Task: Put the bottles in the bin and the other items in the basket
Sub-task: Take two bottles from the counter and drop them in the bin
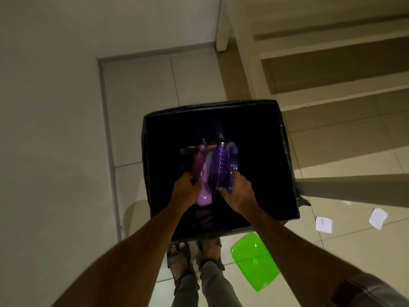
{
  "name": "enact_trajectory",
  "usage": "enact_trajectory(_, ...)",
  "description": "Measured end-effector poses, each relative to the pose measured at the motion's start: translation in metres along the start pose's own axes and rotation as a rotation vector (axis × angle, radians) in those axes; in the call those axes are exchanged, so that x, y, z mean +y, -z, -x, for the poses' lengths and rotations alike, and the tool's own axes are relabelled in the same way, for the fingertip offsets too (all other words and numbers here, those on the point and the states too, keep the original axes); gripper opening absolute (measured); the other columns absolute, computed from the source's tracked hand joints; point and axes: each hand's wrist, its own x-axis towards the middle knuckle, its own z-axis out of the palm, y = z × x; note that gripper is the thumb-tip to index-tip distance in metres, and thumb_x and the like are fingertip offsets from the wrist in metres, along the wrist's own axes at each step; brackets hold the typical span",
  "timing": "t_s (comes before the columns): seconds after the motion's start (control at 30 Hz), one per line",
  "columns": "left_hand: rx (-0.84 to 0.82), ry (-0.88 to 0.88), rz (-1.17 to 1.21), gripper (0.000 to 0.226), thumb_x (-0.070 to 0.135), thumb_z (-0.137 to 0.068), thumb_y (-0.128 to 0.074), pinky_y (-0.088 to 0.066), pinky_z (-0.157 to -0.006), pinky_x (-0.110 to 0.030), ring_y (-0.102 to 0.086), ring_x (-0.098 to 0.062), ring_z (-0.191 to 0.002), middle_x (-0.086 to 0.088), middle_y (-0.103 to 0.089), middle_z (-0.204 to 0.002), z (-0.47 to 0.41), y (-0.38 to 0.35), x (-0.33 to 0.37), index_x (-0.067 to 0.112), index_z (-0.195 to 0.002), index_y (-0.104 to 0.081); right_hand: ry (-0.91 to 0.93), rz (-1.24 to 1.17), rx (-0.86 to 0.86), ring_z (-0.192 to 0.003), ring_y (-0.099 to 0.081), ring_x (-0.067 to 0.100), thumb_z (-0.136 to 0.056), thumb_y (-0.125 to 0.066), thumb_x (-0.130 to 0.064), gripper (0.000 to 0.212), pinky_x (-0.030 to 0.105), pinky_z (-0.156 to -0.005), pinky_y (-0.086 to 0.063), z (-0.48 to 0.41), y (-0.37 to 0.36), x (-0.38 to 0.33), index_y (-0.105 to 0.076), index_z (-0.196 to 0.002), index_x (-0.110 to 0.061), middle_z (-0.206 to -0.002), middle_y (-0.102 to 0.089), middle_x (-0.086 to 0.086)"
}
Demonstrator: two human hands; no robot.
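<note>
Bottles, a pink pair gripped in the left hand and a purple pair gripped in the right hand, hang over the black-lined bin, not yet released; green plastic item and two white papers lie on the floor near right, basket not in view.

Both arms reach forward and down, bare from above the elbow to the wrist, and converge towards the hands.

Left hand: knuckles up, fingers curled round the lower end of a dark pink bottle. A pale pink bottle lies against the same hand; the grip on it cannot be made out.

Right hand: back uppermost, fingers and thumb clamped round a purple bottle and a bluish bottle, held side by side.

The hands are near each other, not touching. A dark sleeve covers the right upper arm.
</note>
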Motion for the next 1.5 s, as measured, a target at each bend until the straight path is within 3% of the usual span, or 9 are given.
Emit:
enact_trajectory(0.07, -0.018, -0.048, -0.037, 0.027, 0.030, -0.095, -0.054, -0.033, -0.053, -0.007, -0.050, 0.001, -0.068, -0.001, -0.060, -0.098, 0.020, 0.011, 0.007, 0.010, -0.112, -0.059, 0.023, 0.057, -0.018, -0.126, -0.045, 0.031, -0.088, -0.065, -0.034, 0.058, 0.036, -0.105, -0.038, 0.021, 0.008, -0.003, -0.039, -0.136, -0.013, -0.135, -0.048, 0.012)
enact_trajectory(0.2, -0.005, -0.168, -0.054, 0.029, 0.029, -0.095, -0.052, -0.046, -0.078, -0.022, -0.059, -0.014, -0.091, -0.002, -0.064, -0.106, 0.069, 0.039, 0.036, 0.010, -0.115, -0.061, 0.125, 0.132, 0.008, -0.123, -0.050, 0.027, -0.089, -0.061, -0.036, 0.052, 0.036, -0.105, -0.042, 0.063, 0.034, -0.023, -0.042, -0.132, -0.014, -0.130, -0.053, 0.009)
enact_trajectory(0.37, 0.072, -0.246, -0.096, 0.016, 0.023, -0.096, -0.052, -0.038, -0.062, -0.001, -0.054, -0.005, -0.081, 0.011, -0.054, -0.088, 0.139, 0.067, 0.063, 0.012, -0.106, -0.060, 0.247, 0.070, 0.105, -0.103, -0.060, 0.020, -0.088, -0.058, -0.031, 0.030, 0.036, -0.091, -0.051, 0.119, 0.065, -0.052, -0.053, -0.115, -0.018, -0.110, -0.061, 0.002)
enact_trajectory(0.5, 0.114, -0.287, -0.122, 0.012, 0.020, -0.097, -0.051, -0.038, -0.063, -0.001, -0.049, -0.002, -0.082, 0.007, -0.053, -0.094, 0.194, 0.086, 0.070, 0.016, -0.105, -0.057, 0.314, 0.068, 0.167, -0.099, -0.060, 0.015, -0.094, -0.042, -0.033, 0.022, 0.032, -0.090, -0.051, 0.166, 0.079, -0.059, -0.051, -0.112, -0.023, -0.108, -0.061, -0.002)
enact_trajectory(0.67, 0.150, -0.273, -0.132, 0.021, 0.024, -0.097, -0.051, -0.040, -0.062, -0.007, -0.053, -0.004, -0.087, 0.006, -0.053, -0.100, 0.260, 0.106, 0.071, 0.015, -0.116, -0.054, 0.299, 0.110, 0.175, -0.125, -0.046, 0.016, -0.090, -0.054, -0.040, 0.054, 0.031, -0.111, -0.035, 0.228, 0.096, -0.054, -0.036, -0.139, -0.024, -0.136, -0.047, -0.001)
enact_trajectory(0.8, 0.175, -0.321, -0.251, 0.031, 0.030, -0.098, -0.048, -0.049, -0.089, -0.026, -0.057, -0.015, -0.104, -0.004, -0.057, -0.116, 0.316, 0.117, 0.072, 0.014, -0.124, -0.049, 0.306, 0.185, 0.244, -0.136, -0.036, 0.021, -0.094, -0.046, -0.046, 0.062, 0.038, -0.116, -0.027, 0.283, 0.113, -0.050, -0.026, -0.147, -0.019, -0.148, -0.038, 0.003)
enact_trajectory(0.9, 0.199, -0.408, -0.384, 0.039, 0.036, -0.098, -0.045, -0.045, -0.097, -0.031, -0.054, -0.020, -0.116, -0.005, -0.055, -0.126, 0.358, 0.122, 0.073, 0.015, -0.131, -0.046, 0.305, 0.248, 0.312, -0.142, -0.030, 0.023, -0.096, -0.041, -0.052, 0.068, 0.042, -0.119, -0.021, 0.329, 0.123, -0.045, -0.020, -0.150, -0.017, -0.153, -0.031, 0.005)
enact_trajectory(1.17, 0.278, -0.675, -0.687, 0.054, 0.048, -0.097, -0.039, -0.028, -0.114, -0.041, -0.039, -0.018, -0.135, 0.000, -0.042, -0.146, 0.437, 0.113, 0.086, 0.020, -0.143, -0.034, 0.291, 0.239, 0.482, -0.144, -0.023, 0.025, -0.096, -0.032, -0.058, 0.072, 0.043, -0.120, -0.015, 0.432, 0.130, -0.008, -0.018, -0.152, -0.015, -0.156, -0.025, 0.009)
enact_trajectory(1.5, 0.164, -0.853, -0.849, 0.058, 0.050, -0.097, -0.037, -0.018, -0.118, -0.045, -0.027, -0.022, -0.142, -0.004, -0.030, -0.154, 0.515, 0.034, 0.118, 0.019, -0.146, -0.030, 0.152, 0.135, 0.670, -0.128, -0.041, 0.025, -0.092, -0.036, -0.062, 0.066, 0.039, -0.109, -0.028, 0.504, 0.136, 0.097, -0.037, -0.139, -0.016, -0.139, -0.044, 0.006)
